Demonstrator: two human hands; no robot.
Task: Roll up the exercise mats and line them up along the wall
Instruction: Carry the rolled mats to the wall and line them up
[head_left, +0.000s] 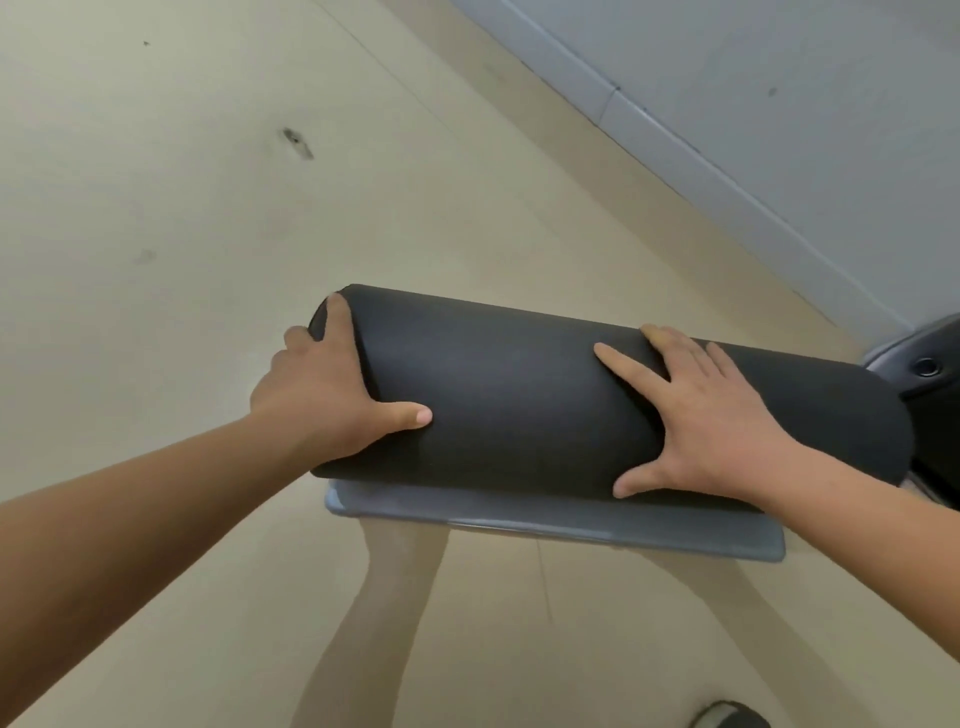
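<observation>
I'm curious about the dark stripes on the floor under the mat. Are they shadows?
Head view: yes, faint, soft-edged shadows of the left arm and right arm on the floor below the rolled exercise mat; lighting is even, no glare.

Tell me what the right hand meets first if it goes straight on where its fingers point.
The right hand lies on the mat; past its top, probably only floor.

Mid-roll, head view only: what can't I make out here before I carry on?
Left hand: most fingers hidden round the rolled mat's left end.
Grey flap beneath the roll: its extent is covered by the roll.
Grey-black object, right edge: cut off by the frame.
Dark shape, bottom edge: cut off, unidentifiable.
</observation>
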